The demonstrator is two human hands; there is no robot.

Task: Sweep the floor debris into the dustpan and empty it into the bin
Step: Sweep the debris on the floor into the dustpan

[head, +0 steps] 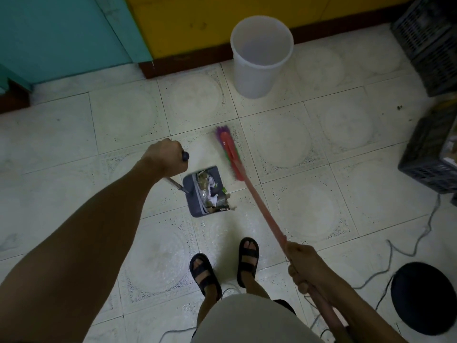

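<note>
Debris (214, 191), a mix of crumpled paper scraps, wrappers and a bit of green stuff, is sitting piled in the grey plastic dustpan (191, 191), which rests flat on the pale tiled floor (118, 120) just in front of my feet. A few bits hang over the pan's open right edge, touching the tile. My left hand (164, 155) is closed in a fist around the black grip at the top of the dustpan's long metal handle (176, 184), knuckles up, arm stretched out. My right hand (303, 263) is wrapped tight around the pinkish-red broom stick (259, 206), low in the view near my hip. The broom head (228, 154), red with purple and green bristles, is just beside the dustpan's far right corner, looks a bit blurry, and I can't tell if the bristles are touching the floor. The white plastic bucket-style bin (259, 55) stands upright further ahead, by the yellow wall (210, 18), well apart from the pan. Black sandals (225, 266) on both feet. Dark plastic crates (430, 40) stacked off to the right, a grey cable (420, 238) snaking over the tiles, and a round black thing (425, 297) at bottom right.
</note>
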